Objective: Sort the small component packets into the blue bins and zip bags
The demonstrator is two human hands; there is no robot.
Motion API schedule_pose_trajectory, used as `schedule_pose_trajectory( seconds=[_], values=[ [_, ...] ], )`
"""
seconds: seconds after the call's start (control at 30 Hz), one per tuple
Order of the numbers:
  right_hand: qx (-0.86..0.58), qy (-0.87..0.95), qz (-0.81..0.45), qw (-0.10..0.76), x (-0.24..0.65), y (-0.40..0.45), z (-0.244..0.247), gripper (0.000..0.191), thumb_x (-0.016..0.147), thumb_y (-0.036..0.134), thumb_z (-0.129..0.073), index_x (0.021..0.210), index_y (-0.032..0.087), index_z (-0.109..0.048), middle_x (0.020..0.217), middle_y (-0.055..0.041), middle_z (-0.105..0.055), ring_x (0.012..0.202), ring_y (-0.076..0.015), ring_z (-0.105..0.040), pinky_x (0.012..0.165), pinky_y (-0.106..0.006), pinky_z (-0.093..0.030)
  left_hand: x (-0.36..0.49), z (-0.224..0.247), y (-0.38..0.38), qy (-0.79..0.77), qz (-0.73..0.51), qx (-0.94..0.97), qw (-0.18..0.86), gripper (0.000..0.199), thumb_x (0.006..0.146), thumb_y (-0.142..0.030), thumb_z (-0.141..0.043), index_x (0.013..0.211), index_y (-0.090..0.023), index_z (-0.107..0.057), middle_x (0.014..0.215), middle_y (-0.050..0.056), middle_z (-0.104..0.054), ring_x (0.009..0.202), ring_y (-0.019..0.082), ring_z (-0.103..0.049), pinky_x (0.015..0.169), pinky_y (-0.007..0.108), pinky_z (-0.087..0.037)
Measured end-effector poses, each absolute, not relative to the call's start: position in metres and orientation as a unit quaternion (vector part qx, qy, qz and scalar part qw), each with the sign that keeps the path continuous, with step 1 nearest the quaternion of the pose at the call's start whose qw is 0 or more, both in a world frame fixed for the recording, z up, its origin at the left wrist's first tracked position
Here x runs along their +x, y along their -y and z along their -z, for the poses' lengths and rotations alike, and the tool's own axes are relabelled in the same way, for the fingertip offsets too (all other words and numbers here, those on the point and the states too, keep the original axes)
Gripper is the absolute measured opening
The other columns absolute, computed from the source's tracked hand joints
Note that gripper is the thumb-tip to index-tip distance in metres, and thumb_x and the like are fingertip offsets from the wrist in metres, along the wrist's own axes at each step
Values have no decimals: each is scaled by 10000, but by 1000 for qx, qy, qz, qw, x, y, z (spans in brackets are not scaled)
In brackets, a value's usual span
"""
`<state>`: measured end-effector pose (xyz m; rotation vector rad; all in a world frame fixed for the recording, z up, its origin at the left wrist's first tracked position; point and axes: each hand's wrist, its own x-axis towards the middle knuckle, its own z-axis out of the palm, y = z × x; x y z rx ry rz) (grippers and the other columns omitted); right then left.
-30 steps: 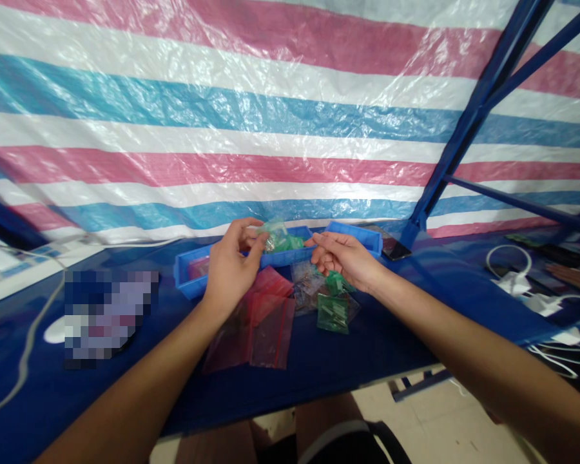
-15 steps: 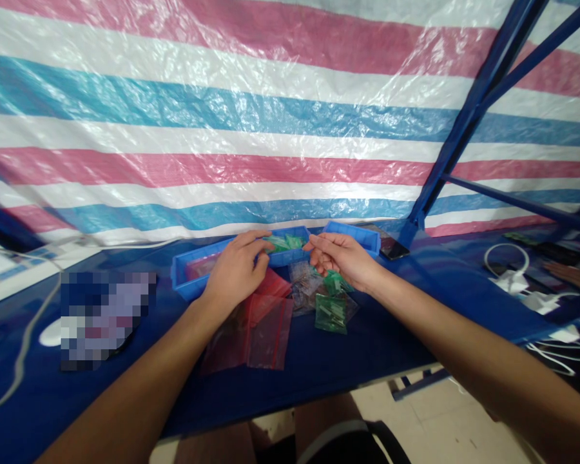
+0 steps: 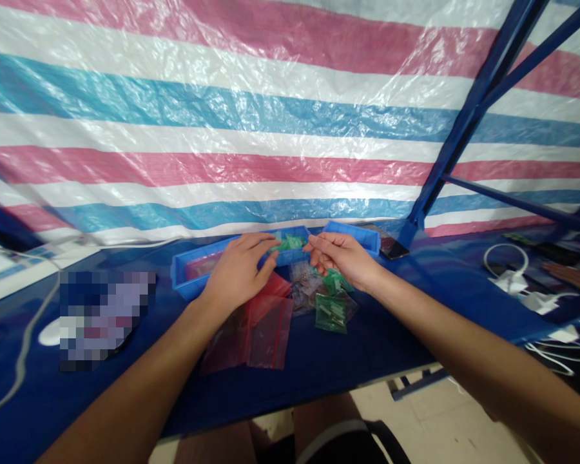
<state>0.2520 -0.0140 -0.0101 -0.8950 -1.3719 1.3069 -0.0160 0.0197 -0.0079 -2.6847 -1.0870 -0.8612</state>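
Note:
My left hand (image 3: 241,267) is over the front edge of a long blue bin (image 3: 186,283), thumb and fingers apart, with nothing visible between them. Just beyond its fingertips, green plastic bags (image 3: 291,242) lie in the bin. My right hand (image 3: 337,256) is closed in a pinch at the bin's right end; what it holds, if anything, is too small to make out. Below it lie a green zip bag with small metal pieces (image 3: 331,314) and clear bags with small parts (image 3: 305,283). Red zip bags (image 3: 269,332) are spread below my left hand.
A second blue bin (image 3: 367,237) sits behind my right hand, with a dark phone (image 3: 394,250) to its right. White cables (image 3: 507,261) lie at the far right. A blurred-out object (image 3: 109,319) rests at left. Blue metal posts (image 3: 457,135) stand before a striped sheet.
My left hand's thumb and fingers have spread apart a little and its fingertips moved slightly right. My right hand stays nearly still in its pinch.

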Motion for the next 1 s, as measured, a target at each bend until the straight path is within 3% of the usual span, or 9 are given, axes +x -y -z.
schedule_pose_trajectory(
  seconds=[0.23,0.33,0.47,0.53,0.63,0.73,0.87,1.0],
  values=[
    [-384,616,-492,481,254,15,13,507,927,727,-758,910,220,-781,744,-18,-734,591,-154,-640,557,-284,-498,-11,11,-16,390,245,-886,56,439,1134,-479,-497,1338,-220,-787,1420,108,-771,1354,333,-693,1243,536,-479],
    [-402,699,-367,464,256,18,12,455,995,676,-704,911,234,-778,773,-28,-741,625,-177,-636,613,-313,-512,-12,11,-17,390,251,-884,56,436,1126,-495,-515,1327,-232,-799,1437,108,-764,1378,334,-679,1259,538,-464],
    [-354,834,-162,391,260,20,11,196,1005,449,-772,1040,263,-824,1004,-72,-808,959,-271,-731,936,-413,-560,-12,12,-17,386,253,-886,50,427,1121,-494,-530,1344,-244,-795,1457,106,-758,1395,315,-670,1282,527,-438],
    [-315,875,-136,341,260,18,13,200,962,370,-828,1135,269,-826,1149,-93,-819,1138,-315,-729,1069,-469,-533,-12,13,-17,386,252,-886,44,425,1125,-477,-524,1351,-233,-790,1447,113,-766,1384,310,-677,1282,527,-434],
    [-302,897,-133,293,259,14,21,275,932,313,-856,1198,252,-822,1193,-109,-823,1170,-322,-738,1082,-478,-541,-12,13,-17,388,257,-885,32,422,1137,-441,-503,1347,-214,-789,1435,120,-773,1374,308,-683,1282,534,-430],
    [-317,898,-132,276,259,11,26,228,976,246,-789,1201,242,-825,1170,-104,-837,1135,-307,-754,1036,-457,-557,-11,12,-17,386,263,-883,36,416,1146,-406,-479,1332,-198,-788,1428,123,-772,1376,299,-676,1279,527,-439],
    [-345,868,-150,325,261,13,22,195,1012,209,-707,1141,265,-844,1140,-77,-856,1111,-297,-778,1013,-452,-564,-7,5,-9,363,296,-883,38,398,1144,-391,-485,1324,-187,-775,1424,133,-759,1380,314,-659,1250,530,-473],
    [-364,775,-261,446,260,14,17,177,1023,370,-740,1117,272,-854,1125,-62,-863,1031,-266,-804,975,-425,-594,1,-4,4,319,358,-877,-35,358,1116,-447,-575,1331,-225,-756,1349,97,-800,1337,313,-701,1210,499,-516]
  ],
)
